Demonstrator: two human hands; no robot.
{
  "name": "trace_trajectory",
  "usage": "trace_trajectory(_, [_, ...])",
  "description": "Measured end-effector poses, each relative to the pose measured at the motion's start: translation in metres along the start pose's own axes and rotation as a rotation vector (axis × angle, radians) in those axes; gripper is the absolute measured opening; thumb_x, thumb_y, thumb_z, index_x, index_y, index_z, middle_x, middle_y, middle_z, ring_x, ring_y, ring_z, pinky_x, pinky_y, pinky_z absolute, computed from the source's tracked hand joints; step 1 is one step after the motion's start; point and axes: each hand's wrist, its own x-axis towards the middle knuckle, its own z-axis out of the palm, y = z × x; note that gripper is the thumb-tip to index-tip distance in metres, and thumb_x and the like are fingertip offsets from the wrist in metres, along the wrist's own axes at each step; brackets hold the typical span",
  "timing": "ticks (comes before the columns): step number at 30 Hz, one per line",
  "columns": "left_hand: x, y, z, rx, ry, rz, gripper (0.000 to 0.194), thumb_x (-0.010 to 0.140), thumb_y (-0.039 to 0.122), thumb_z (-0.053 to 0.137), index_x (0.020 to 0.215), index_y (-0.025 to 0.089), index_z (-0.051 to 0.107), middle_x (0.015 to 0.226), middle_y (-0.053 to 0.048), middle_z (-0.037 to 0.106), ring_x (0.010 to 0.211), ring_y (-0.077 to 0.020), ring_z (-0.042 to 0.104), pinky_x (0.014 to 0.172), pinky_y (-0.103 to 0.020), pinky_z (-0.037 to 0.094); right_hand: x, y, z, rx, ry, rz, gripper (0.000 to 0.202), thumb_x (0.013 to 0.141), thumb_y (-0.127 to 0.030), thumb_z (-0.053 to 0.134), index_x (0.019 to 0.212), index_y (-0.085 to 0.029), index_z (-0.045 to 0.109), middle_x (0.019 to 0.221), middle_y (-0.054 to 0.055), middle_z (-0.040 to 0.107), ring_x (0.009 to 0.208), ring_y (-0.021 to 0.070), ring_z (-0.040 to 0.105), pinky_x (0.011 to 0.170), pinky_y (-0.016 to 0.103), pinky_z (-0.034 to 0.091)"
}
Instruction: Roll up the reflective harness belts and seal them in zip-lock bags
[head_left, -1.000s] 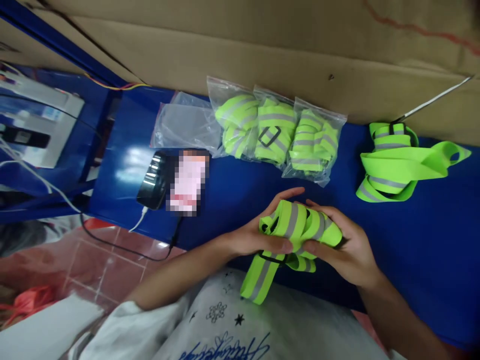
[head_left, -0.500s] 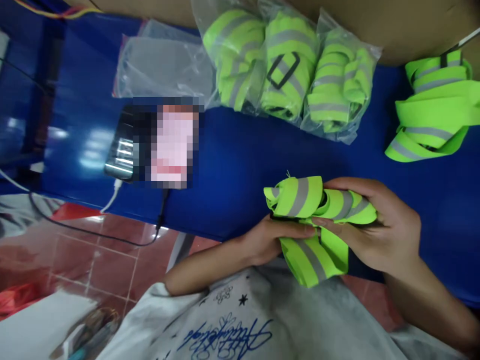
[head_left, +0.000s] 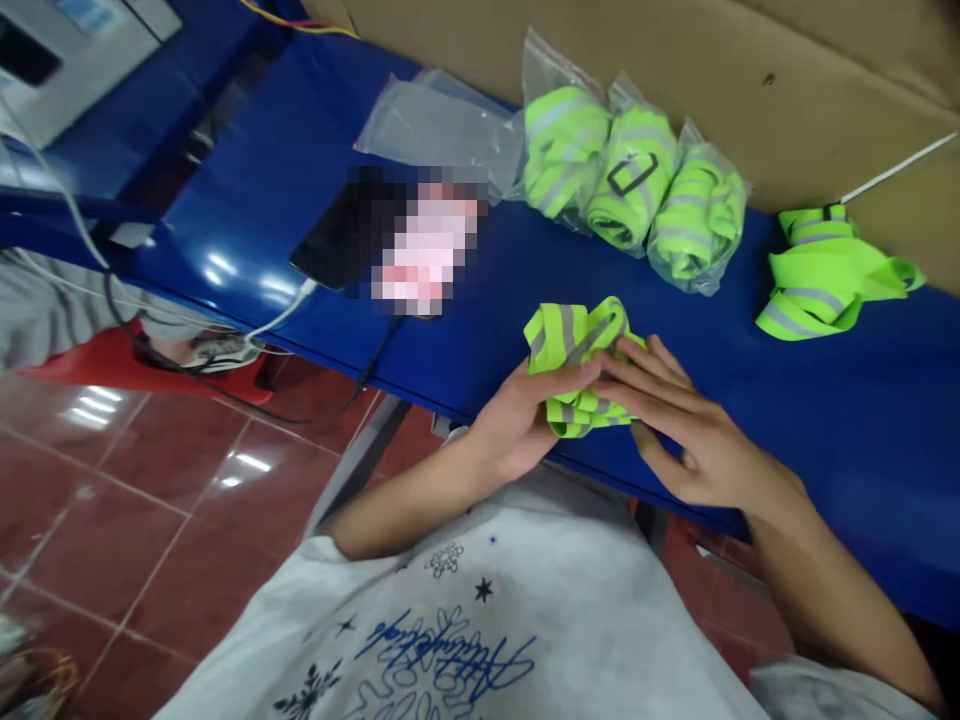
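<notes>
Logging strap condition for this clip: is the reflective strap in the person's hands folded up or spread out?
Folded. The reflective strap is bunched into a compact bundle, pressed between the left hand and right hand at the blue table's edge.

This looks like a small packing workshop or home-run packing station rather than a shop floor or an office. A glossy blue counter [head_left: 825, 400] carries three clear plastic bags [head_left: 634, 185], each stuffed with a rolled neon-yellow reflective strap, lined up side by side against a wall of brown corrugated cardboard [head_left: 637, 60]. A few empty bags [head_left: 439, 125] lie flat just beside them, and a loose, unbagged strap [head_left: 825, 280] sits further along the counter. A phone [head_left: 337, 225] on a charging cable lies on the counter too. Below is a red tiled floor [head_left: 127, 480], and a grey machine [head_left: 67, 50] stands at the far corner.
</notes>
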Motion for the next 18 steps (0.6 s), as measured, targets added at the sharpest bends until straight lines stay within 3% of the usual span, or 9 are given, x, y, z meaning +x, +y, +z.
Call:
trace_trajectory(2, [0.002,0.005,-0.005,0.067,0.065,0.092,0.062,0.075,0.024,0.087,0.135,0.031,0.073,0.112,0.000,0.082,0.111,-0.0230,0.078,0.096,-0.033,0.061,0.001,0.000,0.000,0.220,0.107,0.067,0.067,0.098,-0.016,0.063,0.159,-0.043,0.054,0.168,-0.002,0.051,0.161,0.0347,0.043,0.135,0.068,0.035])
trace_trajectory(5, [0.000,0.008,-0.011,0.179,0.053,0.197,0.075,0.071,0.020,0.090,0.141,0.038,0.068,0.126,0.002,0.079,0.123,-0.0247,0.074,0.106,-0.036,0.059,0.003,0.004,0.008,0.406,0.492,0.236,0.051,0.103,-0.030,0.062,0.151,-0.047,0.061,0.166,-0.002,0.052,0.158,0.0333,0.048,0.129,0.060,0.048])
trace_trajectory(6, [-0.001,0.007,-0.012,0.215,0.018,0.212,0.077,0.072,0.022,0.091,0.143,0.039,0.066,0.131,0.001,0.077,0.129,-0.0260,0.072,0.110,-0.037,0.058,0.004,0.006,0.013,0.454,0.552,0.290,0.050,0.104,-0.037,0.062,0.153,-0.048,0.058,0.169,-0.002,0.049,0.158,0.0330,0.049,0.127,0.057,0.050])
trace_trajectory(9, [-0.006,0.002,-0.015,0.385,-0.136,0.205,0.078,0.081,0.030,0.090,0.152,0.039,0.060,0.152,-0.003,0.067,0.145,-0.0306,0.062,0.123,-0.044,0.050,0.006,0.011,0.029,0.683,0.420,0.440,0.075,0.095,-0.053,0.077,0.163,-0.046,0.045,0.172,0.004,0.046,0.153,0.0320,0.054,0.121,0.052,0.056])
trace_trajectory(12, [-0.005,-0.001,-0.018,0.680,-0.269,0.284,0.073,0.093,0.044,0.079,0.160,0.039,0.052,0.170,-0.002,0.049,0.161,-0.0344,0.043,0.136,-0.054,0.035,0.006,0.012,0.044,0.955,0.334,0.571,0.102,0.076,-0.052,0.096,0.163,-0.042,0.044,0.166,0.006,0.054,0.148,0.0310,0.060,0.113,0.048,0.062])
trace_trajectory(15, [0.004,0.000,-0.023,1.029,-0.324,0.458,0.079,0.096,0.068,0.067,0.166,0.041,0.042,0.185,0.004,0.015,0.171,-0.0400,0.015,0.142,-0.063,0.017,0.003,0.011,0.053,1.127,0.399,0.650,0.094,0.069,-0.048,0.101,0.152,-0.037,0.059,0.158,0.006,0.063,0.135,0.0302,0.070,0.103,0.041,0.066])
trace_trajectory(18, [0.013,0.003,-0.026,1.311,-0.342,0.573,0.094,0.093,0.078,0.063,0.172,0.040,0.026,0.185,0.005,-0.010,0.173,-0.0388,0.000,0.143,-0.061,0.013,-0.002,0.012,0.051,1.114,0.516,0.676,0.070,0.068,-0.047,0.101,0.130,-0.031,0.074,0.127,0.005,0.079,0.107,0.0264,0.080,0.090,0.036,0.068])
